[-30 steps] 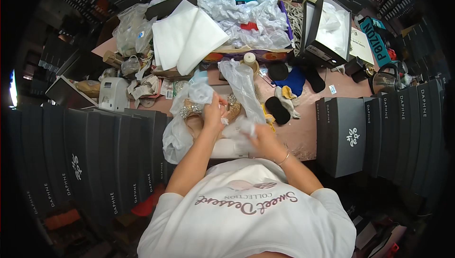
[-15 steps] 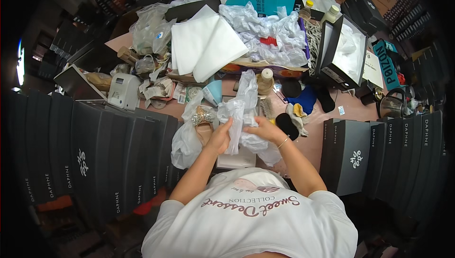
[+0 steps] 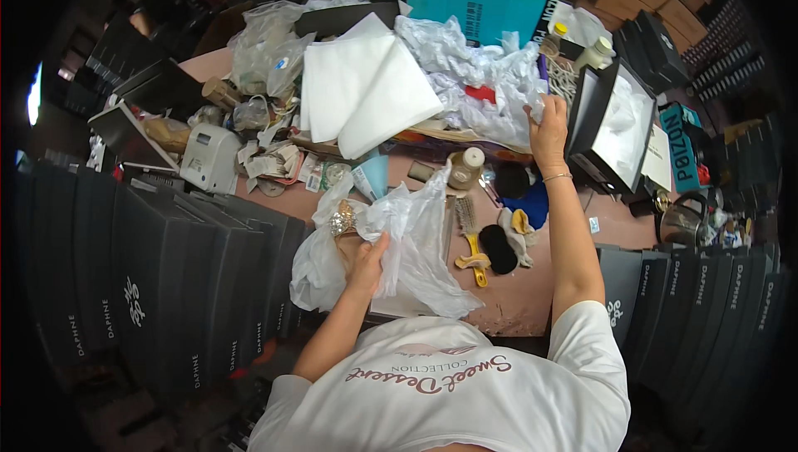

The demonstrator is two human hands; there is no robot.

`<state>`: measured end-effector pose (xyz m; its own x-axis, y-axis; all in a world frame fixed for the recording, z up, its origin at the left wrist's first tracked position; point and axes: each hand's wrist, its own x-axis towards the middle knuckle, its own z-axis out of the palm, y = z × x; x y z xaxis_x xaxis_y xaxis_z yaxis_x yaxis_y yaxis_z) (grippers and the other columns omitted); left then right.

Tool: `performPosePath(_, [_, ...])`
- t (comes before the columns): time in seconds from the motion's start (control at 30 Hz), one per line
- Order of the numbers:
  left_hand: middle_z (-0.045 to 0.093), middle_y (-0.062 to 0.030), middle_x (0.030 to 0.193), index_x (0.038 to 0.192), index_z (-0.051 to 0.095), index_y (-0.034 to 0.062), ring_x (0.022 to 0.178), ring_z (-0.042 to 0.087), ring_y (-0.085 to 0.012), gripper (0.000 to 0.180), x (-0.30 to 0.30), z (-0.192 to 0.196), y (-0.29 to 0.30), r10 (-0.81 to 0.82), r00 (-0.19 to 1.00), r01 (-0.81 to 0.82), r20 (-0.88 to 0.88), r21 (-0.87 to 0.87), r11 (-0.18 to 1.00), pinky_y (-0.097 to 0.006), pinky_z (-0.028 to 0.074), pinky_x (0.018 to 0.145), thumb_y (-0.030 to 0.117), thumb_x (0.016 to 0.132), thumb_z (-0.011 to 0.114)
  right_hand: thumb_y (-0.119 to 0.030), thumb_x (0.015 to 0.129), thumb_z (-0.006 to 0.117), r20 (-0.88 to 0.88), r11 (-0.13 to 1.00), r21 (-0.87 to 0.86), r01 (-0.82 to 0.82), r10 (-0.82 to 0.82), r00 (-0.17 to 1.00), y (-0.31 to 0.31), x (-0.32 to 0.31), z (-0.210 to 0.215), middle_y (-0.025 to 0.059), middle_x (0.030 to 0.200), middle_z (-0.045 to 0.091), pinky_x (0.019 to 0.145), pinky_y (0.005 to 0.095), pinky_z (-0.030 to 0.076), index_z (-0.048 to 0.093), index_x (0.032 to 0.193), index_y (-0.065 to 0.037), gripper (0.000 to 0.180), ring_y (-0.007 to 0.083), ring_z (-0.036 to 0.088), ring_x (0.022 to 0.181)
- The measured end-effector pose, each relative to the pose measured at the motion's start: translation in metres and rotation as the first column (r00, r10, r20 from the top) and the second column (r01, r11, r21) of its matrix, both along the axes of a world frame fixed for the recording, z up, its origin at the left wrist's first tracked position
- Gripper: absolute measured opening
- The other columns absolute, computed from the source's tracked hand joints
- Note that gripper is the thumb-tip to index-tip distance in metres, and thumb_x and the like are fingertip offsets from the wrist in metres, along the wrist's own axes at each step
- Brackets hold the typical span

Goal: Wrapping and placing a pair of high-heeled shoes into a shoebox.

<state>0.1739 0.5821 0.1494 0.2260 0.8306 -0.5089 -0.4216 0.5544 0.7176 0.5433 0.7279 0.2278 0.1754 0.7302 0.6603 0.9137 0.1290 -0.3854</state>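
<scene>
My left hand (image 3: 366, 267) is closed on a thin white wrapping sheet (image 3: 420, 240) in front of me, which spreads out to its right. Against that hand, partly covered by the sheet, lies a shoe (image 3: 343, 221) with a glittering ornament and a beige inside. Whether the fingers also grip the shoe is hidden. Farther off to the right, my right hand (image 3: 549, 132) reaches to the edge of a heap of crumpled white paper (image 3: 474, 66). Its fingers are pinched on a wad of crumpled paper (image 3: 537, 111).
Flat white sheets (image 3: 357, 86) lie beside the heap. Nearer are a bottle (image 3: 466, 171), a yellow-handled brush (image 3: 472, 248) and a black pad (image 3: 498, 249). An open shoebox (image 3: 611, 120) stands at right. Stacked dark boxes (image 3: 166, 286) flank both sides.
My right hand has left the bunched wrapping in front of me and moved far right to the paper heap. The wrapping now lies spread out; my left hand has shifted slightly left and nearer.
</scene>
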Motion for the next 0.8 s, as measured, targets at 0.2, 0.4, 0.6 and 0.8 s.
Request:
performPosePath(0.2, [0.060,-0.0025,0.110,0.116,0.056,0.0001,0.097,0.056,-0.0113,0.033,0.011,0.013,-0.007,0.132,0.988,-0.139,0.079,0.086,0.987,-0.027,0.044,0.085,0.018,0.088,0.064,-0.042,0.068,0.076,-0.264,0.574,-0.769,-0.282,0.117,0.957,0.042,0.004,-0.072,0.0307,0.113,0.055,0.090,0.0429,0.042,0.046,0.120,0.008,0.079,0.0421,0.053,0.107])
performPosePath(0.4, [0.062,-0.0051,0.104,0.111,0.059,-0.0005,0.091,0.058,-0.0141,0.030,0.011,0.011,-0.015,0.139,0.960,-0.069,-0.242,0.278,0.958,-0.028,0.046,0.078,0.016,0.087,0.065,-0.032,0.064,0.082,0.079,0.905,-0.378,-0.196,0.243,0.967,-0.003,-0.026,0.005,0.0257,0.106,0.059,0.087,0.0421,0.044,0.050,0.117,0.009,0.074,0.0375,0.056,0.101])
performPosePath(0.6, [0.061,-0.0160,0.096,0.107,0.058,-0.0027,0.089,0.059,-0.0267,0.034,0.047,0.052,-0.013,0.285,0.593,0.390,-0.753,0.578,0.716,-0.032,0.046,0.077,0.014,0.080,0.069,-0.030,0.081,0.069,-0.482,0.611,-0.414,-0.675,0.482,0.732,-0.139,-0.172,0.015,0.0140,0.094,0.064,0.076,0.0310,0.047,0.061,0.106,0.001,0.041,0.0209,0.061,0.084])
performPosePath(0.8, [0.055,-0.0036,0.099,0.105,0.056,0.0041,0.091,0.053,-0.0154,0.030,0.005,0.029,-0.020,0.155,0.906,0.112,-0.395,0.576,0.810,-0.029,0.045,0.080,0.012,0.080,0.070,-0.005,0.086,0.055,-0.983,0.848,0.126,-0.515,0.037,-0.181,-0.183,-0.114,0.019,0.0039,0.105,0.063,0.081,0.0263,0.048,0.056,0.112,-0.001,0.026,0.0124,0.061,0.094])
